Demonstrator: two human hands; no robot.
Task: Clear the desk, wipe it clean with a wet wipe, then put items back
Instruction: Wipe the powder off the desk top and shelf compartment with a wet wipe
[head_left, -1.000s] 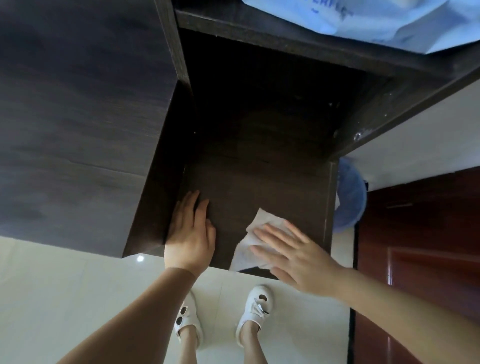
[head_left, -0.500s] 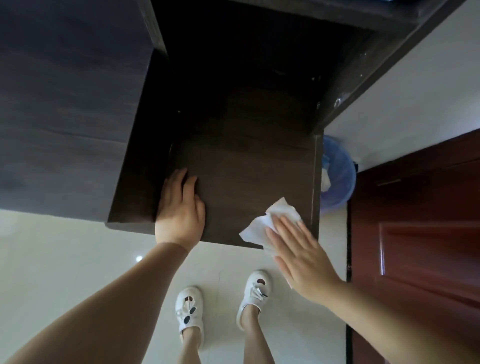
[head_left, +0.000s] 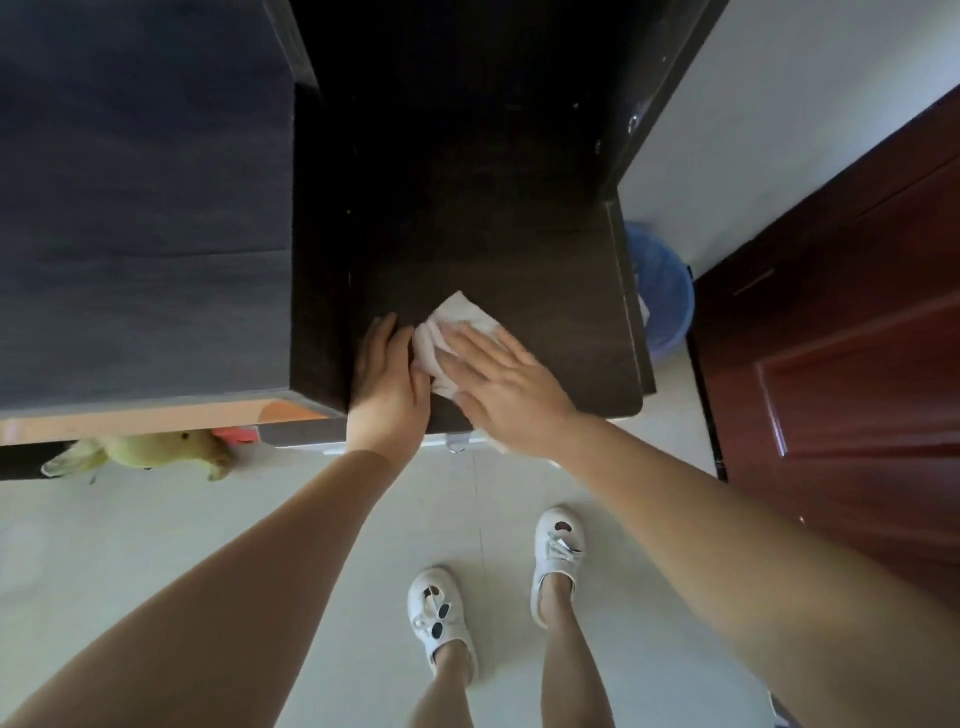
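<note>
While the right hand (head_left: 506, 392) presses flat, fingers straight, on the wet wipe (head_left: 457, 332) at frame centre, the left hand (head_left: 387, 387) rests open on the dark desk (head_left: 545, 291) just beside it, touching the wipe's left edge. Unwiped desk probably lies toward upper right, so the right hand leads.
</note>
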